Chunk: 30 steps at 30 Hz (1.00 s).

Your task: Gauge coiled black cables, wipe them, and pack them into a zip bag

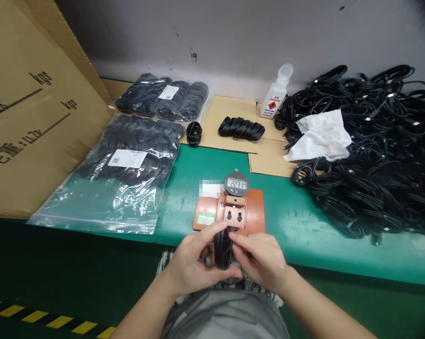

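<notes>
Between thumb and fingers, my left hand (194, 259) is closed around a coiled black cable (222, 249). From the other side my right hand (260, 256) pinches the cable's end near its connector, which is mostly hidden by the fingers. That end meets the front of a copper-coloured measuring fixture (249, 212) at the table's front edge. On top of the fixture, a round digital gauge (236, 183) shows what looks like 2231. The coil hangs just before the table edge, above my lap.
A large pile of black cables (375, 165) with a white cloth (322, 139) covers the right. A white bottle (274, 94) stands behind. Bundled coils (241, 129) and a single coil (193, 133) lie on cardboard. Bagged cables (138, 146) and a carton (32, 113) occupy the left.
</notes>
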{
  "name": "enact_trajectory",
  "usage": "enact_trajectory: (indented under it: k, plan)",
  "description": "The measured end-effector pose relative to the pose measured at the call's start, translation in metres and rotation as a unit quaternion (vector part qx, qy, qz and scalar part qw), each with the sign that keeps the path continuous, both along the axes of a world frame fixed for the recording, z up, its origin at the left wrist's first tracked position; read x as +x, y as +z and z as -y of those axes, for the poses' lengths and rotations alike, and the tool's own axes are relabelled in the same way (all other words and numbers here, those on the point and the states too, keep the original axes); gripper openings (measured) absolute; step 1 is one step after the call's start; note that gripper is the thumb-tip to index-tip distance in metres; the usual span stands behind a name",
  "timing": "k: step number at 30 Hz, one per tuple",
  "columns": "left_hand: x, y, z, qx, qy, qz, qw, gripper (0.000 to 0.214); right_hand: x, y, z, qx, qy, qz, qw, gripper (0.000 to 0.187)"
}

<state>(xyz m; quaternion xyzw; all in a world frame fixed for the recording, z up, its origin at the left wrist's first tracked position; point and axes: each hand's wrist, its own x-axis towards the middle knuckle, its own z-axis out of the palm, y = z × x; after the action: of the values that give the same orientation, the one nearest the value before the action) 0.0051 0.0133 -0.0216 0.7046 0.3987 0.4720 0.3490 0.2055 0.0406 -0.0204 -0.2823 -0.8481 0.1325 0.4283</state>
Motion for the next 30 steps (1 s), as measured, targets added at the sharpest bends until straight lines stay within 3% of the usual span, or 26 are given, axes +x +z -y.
enact_trajectory:
  k: [30]
  plan:
    - [0.0017, 0.0013, 0.0021, -0.002, 0.031, -0.025, 0.999, 0.077, -0.0022, 0.0066, -0.0023, -0.025, -0.011, 0.001, 1.000, 0.022]
